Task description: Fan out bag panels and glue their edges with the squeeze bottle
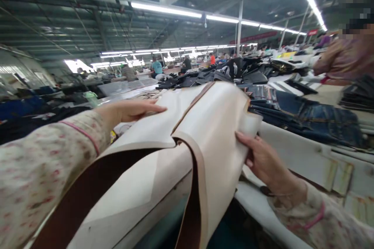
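A cream-white trouser-shaped garment (pixel 216 124) with a dark brown inner side is spread in front of me. Its brown seam runs down the middle to a fork, where two parts split toward me. My left hand (pixel 133 111) rests on its left side, fingers stretched out over the cloth. At the right edge, my right hand (pixel 264 159) pinches the garment between thumb and fingers. Under the fork shows a pale rounded surface (pixel 146 183), partly covered by the cloth.
Folded blue jeans (pixel 324 116) are stacked to the right, beside more white cloth (pixel 300 151). Dark garments (pixel 204 76) lie heaped beyond. A co-worker (pixel 347 54) stands at the far right. Several people sit in the distance under strip lights (pixel 166 9).
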Demonstrator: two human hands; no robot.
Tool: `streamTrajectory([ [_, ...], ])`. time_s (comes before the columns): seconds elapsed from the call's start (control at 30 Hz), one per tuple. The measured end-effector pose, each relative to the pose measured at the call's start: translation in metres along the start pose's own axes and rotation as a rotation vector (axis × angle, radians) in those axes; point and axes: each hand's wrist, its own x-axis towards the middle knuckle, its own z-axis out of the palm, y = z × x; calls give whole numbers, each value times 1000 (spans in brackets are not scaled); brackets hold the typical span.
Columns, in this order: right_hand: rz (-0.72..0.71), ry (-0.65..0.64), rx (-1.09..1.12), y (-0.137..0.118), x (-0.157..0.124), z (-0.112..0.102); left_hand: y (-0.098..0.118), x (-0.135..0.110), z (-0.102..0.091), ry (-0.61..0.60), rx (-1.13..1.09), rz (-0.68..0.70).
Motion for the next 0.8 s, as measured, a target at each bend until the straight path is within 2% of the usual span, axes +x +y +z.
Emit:
streamTrajectory([
  [0.1,147,-8,66,35,-4,15,-39,21,-13,-31,222,-137],
  [0.17,242,-60,92,59,-6,22,-46,35,-20,60,540,-163],
  [0.27,300,-87,160,87,-4,34,-33,56,-26,232,938,-133],
  [0.37,271,-42,234,100,4,47,-11,79,-28,342,1017,-80],
  [0.43,253,-20,267,104,12,52,-4,96,-23,388,1029,-24],
  [0.5,278,7,272,110,20,52,-8,115,-9,424,1034,21],
  [0.6,432,5,188,122,26,42,-35,141,34,422,1028,47],
  [0.7,593,-190,-16,132,23,22,-73,157,89,241,992,60],
  [0.77,613,-325,-140,133,17,4,-93,160,116,182,968,69],
  [0.8,603,-351,-188,128,16,-7,-100,159,125,177,962,75],
])
